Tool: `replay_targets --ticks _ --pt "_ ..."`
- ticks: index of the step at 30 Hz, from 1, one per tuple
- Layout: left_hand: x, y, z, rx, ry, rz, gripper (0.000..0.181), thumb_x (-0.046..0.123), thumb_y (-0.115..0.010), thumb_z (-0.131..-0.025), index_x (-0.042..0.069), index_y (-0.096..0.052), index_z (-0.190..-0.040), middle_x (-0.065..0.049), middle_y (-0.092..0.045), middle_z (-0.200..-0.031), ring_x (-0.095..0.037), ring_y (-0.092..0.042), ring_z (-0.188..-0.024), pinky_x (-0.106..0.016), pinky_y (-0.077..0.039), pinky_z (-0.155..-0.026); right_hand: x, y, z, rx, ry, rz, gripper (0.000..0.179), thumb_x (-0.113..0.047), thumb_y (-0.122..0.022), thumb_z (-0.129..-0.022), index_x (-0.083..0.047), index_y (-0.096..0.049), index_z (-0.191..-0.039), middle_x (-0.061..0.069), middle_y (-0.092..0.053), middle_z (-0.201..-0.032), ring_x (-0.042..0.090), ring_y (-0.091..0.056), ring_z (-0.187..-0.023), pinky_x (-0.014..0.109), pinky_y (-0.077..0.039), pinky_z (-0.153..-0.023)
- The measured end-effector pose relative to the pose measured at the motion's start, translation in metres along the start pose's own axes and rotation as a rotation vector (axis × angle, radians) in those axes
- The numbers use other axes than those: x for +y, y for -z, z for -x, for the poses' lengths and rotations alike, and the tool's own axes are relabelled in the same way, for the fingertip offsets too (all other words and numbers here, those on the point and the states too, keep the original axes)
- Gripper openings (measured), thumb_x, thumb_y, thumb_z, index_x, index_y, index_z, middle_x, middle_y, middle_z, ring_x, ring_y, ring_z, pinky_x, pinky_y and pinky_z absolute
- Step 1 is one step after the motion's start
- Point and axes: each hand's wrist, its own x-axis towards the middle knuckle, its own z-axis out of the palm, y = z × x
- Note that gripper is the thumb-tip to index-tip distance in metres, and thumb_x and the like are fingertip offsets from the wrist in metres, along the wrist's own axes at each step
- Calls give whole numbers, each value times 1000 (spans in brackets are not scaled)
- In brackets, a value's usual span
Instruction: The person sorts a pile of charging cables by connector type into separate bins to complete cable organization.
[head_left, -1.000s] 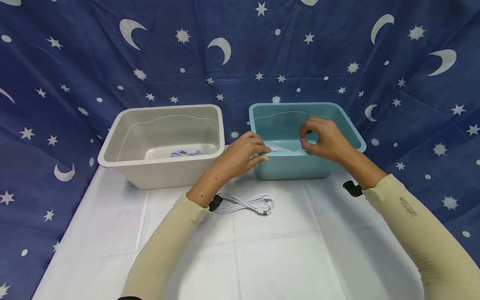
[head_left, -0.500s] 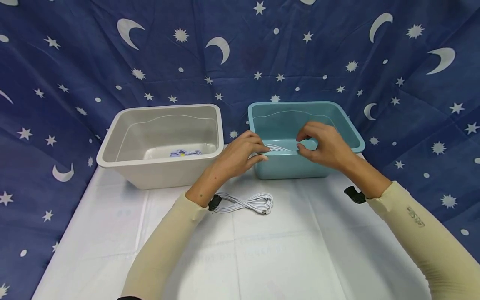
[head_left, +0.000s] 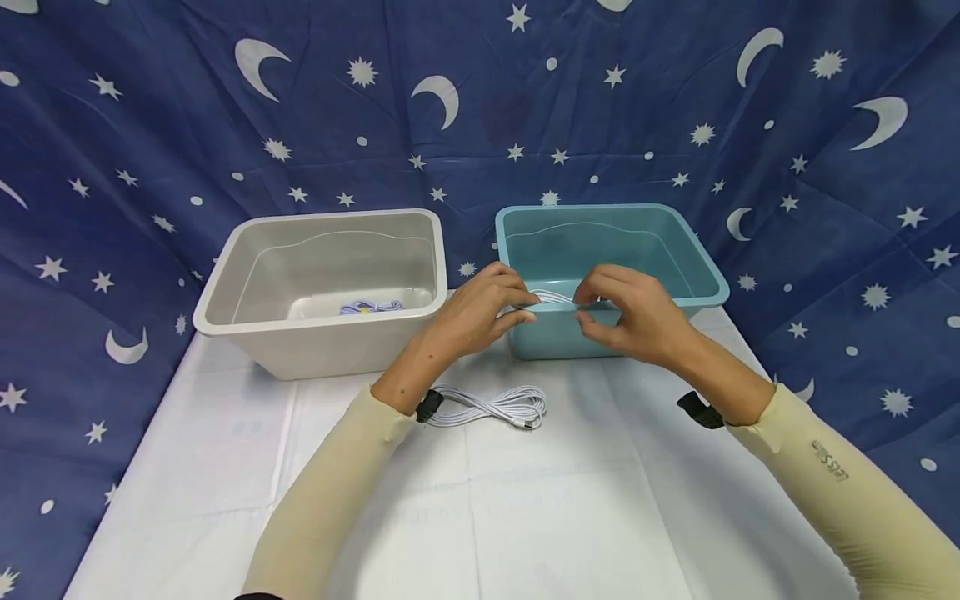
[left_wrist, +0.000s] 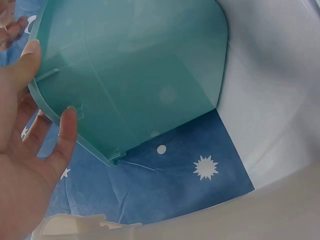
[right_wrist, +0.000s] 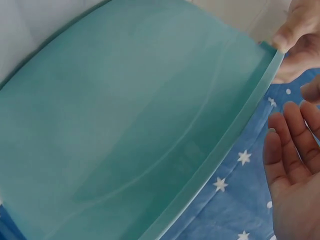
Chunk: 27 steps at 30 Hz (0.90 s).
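My left hand [head_left: 483, 307] grips the near left corner of the teal bin [head_left: 600, 333], thumb outside the rim and fingers over it. A white cable [head_left: 553, 297] shows inside the bin, beside the left fingertips; whether those fingers also touch it is hidden. At the same near rim is my right hand [head_left: 630, 317], thumb and fingers curved and apart. In the right wrist view the right hand [right_wrist: 297, 165] shows loosely bent fingers holding nothing. A coiled white cable [head_left: 495, 408] lies on the table in front of the bins, partly behind the left wrist.
A beige bin [head_left: 330, 350] stands left of the teal one, with a small bundled pale cable [head_left: 371, 307] inside. A white cloth [head_left: 540, 517] covers the table. Behind hangs a blue curtain [head_left: 510, 108] with moons and stars.
My right hand's thumb and fingers have parted from a near-closed pinch. That hand has shifted left and slightly toward me along the rim. The left hand stays in place.
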Motion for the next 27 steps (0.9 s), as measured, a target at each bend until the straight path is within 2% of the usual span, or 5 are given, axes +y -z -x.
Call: replay_targets --ticks 6,12,19,27 --pt "0 0 -1 -4 -9 -3 31 31 -69 -94 15 -74 -120 7 -67 -108 -13 -48 -115 -25 -40 -100 -14 -9 6 22 74 10 23 4 -77 -74 -13 -68 -86 -5 -64 -86 10 -59 -78 23 -50 -71" --pt "2 1 -2 -9 -3 -23 31 33 -67 -95 16 -74 -120 8 -67 -108 -11 -48 -113 -22 -40 -99 -24 -25 11 15 128 6 17 -1 -73 -78 -14 -67 -85 -5 -64 -85 9 -57 -76 18 -48 -70" --pt "2 1 -1 4 -8 -8 31 32 -67 -96 14 -75 -119 6 -67 -107 -13 -49 -113 -25 -39 -99 -39 -49 16 -72 89 -26 5 -11 -70 -86 -14 -68 -89 -5 -64 -88 8 -61 -79 24 -53 -70" --pt "1 0 3 9 -3 -30 29 33 -68 -96 19 -75 -119 10 -66 -108 -9 -49 -110 -21 -41 -95 -46 -83 19 -184 90 0 16 -18 -77 -84 -15 -69 -97 -7 -65 -96 5 -61 -82 24 -53 -70"
